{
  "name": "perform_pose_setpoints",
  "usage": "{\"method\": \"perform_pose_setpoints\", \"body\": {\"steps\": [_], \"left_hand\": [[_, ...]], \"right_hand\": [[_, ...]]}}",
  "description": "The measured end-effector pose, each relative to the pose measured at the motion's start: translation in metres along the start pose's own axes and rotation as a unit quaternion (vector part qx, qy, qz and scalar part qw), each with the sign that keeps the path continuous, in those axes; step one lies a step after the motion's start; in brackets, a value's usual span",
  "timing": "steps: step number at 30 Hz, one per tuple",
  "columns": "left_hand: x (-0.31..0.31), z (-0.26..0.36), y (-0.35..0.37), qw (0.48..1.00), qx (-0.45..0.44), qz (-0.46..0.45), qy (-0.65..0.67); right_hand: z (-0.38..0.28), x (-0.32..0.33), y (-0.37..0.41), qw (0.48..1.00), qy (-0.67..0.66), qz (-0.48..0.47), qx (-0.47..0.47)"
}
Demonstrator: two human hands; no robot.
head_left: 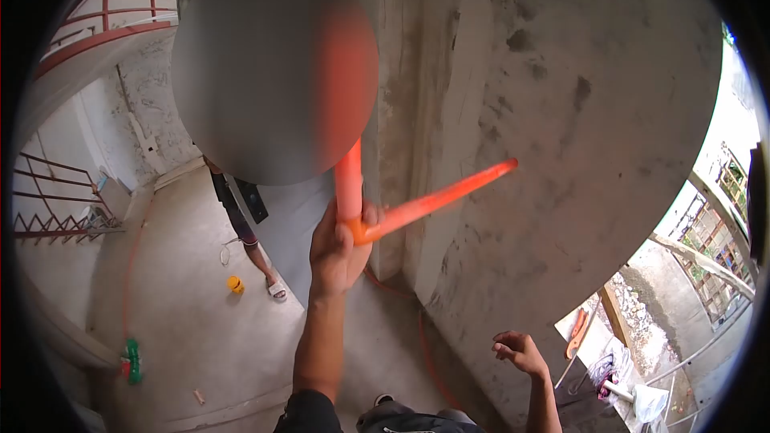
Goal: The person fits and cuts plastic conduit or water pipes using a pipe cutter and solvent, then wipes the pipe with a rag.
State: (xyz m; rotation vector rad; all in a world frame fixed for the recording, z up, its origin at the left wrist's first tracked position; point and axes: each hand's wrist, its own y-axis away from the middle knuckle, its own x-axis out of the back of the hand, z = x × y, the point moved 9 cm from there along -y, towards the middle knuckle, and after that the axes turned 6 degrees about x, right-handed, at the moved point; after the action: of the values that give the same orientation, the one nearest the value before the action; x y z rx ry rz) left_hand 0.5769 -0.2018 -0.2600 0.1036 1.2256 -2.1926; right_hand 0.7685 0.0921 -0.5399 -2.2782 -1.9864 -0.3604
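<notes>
Rough grey concrete wall (577, 112) fills the right half of the view, with a pale floor (192, 329) far below on the left. Against the wall's corner, the left hand (341, 248) is clenched around an orange pipe (417, 207) at the bend where its two legs meet. One leg stands nearly upright. The other has its long axis running right and slightly upward, its free end close to the wall's face. The upright leg's top is swallowed by a blurred grey patch (265, 72), so its length cannot be told, and the fingers cover the joint itself. The right hand (521, 349) hangs lower right, released, fingers loosely curled, grasping nothing. Below, a person's leg (257, 252) stands near a small yellow object (234, 284), too small to identify.
</notes>
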Motion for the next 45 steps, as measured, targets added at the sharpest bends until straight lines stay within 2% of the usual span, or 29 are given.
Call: {"method": "perform_pose_setpoints", "body": {"steps": [4,11,17,19,21,22,23,24,25,26,27,28,29,31,33,35,37,38,39,42,43,45], "left_hand": [[0.033,-0.009,-0.067,1.000,-0.024,-0.012,0.002],[0.073,-0.020,-0.175,0.993,-0.022,-0.009,0.114],[0.086,-0.007,-0.204,0.997,0.008,-0.005,0.080],[0.105,-0.011,-0.210,0.994,0.013,0.000,0.111],[0.137,-0.020,-0.216,0.980,0.011,-0.044,0.192],[0.130,-0.010,-0.211,0.957,0.053,-0.062,0.277],[0.148,-0.007,-0.191,0.966,0.053,0.094,0.236],[0.162,-0.010,-0.190,0.956,0.092,-0.014,0.280],[0.166,-0.009,-0.184,0.955,0.115,-0.033,0.271],[0.185,-0.011,-0.180,0.972,0.126,-0.078,0.181],[0.199,-0.016,-0.164,0.986,0.115,-0.025,0.115],[0.220,-0.024,-0.151,0.995,0.089,0.049,0.002],[0.218,-0.040,-0.137,0.992,0.096,-0.056,-0.062],[0.262,-0.087,-0.082,0.972,0.151,0.136,-0.120],[0.211,-0.148,-0.054,0.944,0.302,-0.101,-0.083],[0.169,-0.184,-0.020,0.889,0.430,-0.155,-0.025],[0.136,-0.219,0.005,0.858,0.483,-0.172,-0.009],[0.114,-0.227,0.018,0.845,0.497,-0.198,0.013],[0.093,-0.234,0.029,0.830,0.510,-0.223,0.035],[0.041,-0.250,0.065,0.796,0.551,-0.247,0.052],[0.028,-0.254,0.074,0.799,0.553,-0.233,0.044],[-0.009,-0.258,0.098,0.795,0.535,-0.285,0.019]], "right_hand": [[-0.019,-0.001,-0.038,1.000,0.027,-0.005,0.000],[-0.041,0.014,-0.096,0.999,0.025,0.005,0.048],[-0.017,0.001,-0.148,0.998,-0.050,-0.006,0.035],[-0.018,-0.006,-0.160,1.000,0.009,-0.014,0.016],[-0.006,-0.001,-0.172,0.994,0.110,0.010,-0.005],[-0.007,0.000,-0.177,0.975,0.215,0.028,0.057],[0.007,0.002,-0.178,0.956,0.287,0.028,0.055],[0.007,0.004,-0.170,0.954,0.298,0.042,-0.005],[0.009,0.006,-0.160,0.959,0.270,0.082,-0.006],[0.019,0.007,-0.148,0.953,0.282,0.099,-0.043],[0.028,0.004,-0.128,0.954,0.264,0.136,-0.046],[0.035,0.006,-0.109,0.958,0.231,0.131,-0.103],[0.039,0.006,-0.085,0.958,0.226,0.125,-0.121],[0.056,0.031,-0.026,0.919,0.258,0.222,-0.199],[0.048,0.064,0.040,0.834,0.299,0.372,-0.277],[0.036,0.093,0.088,0.778,0.305,0.464,-0.294],[0.036,0.126,0.107,0.723,0.404,0.474,-0.300],[0.046,0.142,0.112,0.729,0.386,0.493,-0.276],[0.052,0.156,0.109,0.740,0.352,0.493,-0.292],[0.113,0.209,0.095,0.736,0.362,0.492,-0.291],[0.136,0.222,0.087,0.746,0.362,0.481,-0.286],[0.168,0.240,0.068,0.777,0.317,0.508,-0.195]]}}
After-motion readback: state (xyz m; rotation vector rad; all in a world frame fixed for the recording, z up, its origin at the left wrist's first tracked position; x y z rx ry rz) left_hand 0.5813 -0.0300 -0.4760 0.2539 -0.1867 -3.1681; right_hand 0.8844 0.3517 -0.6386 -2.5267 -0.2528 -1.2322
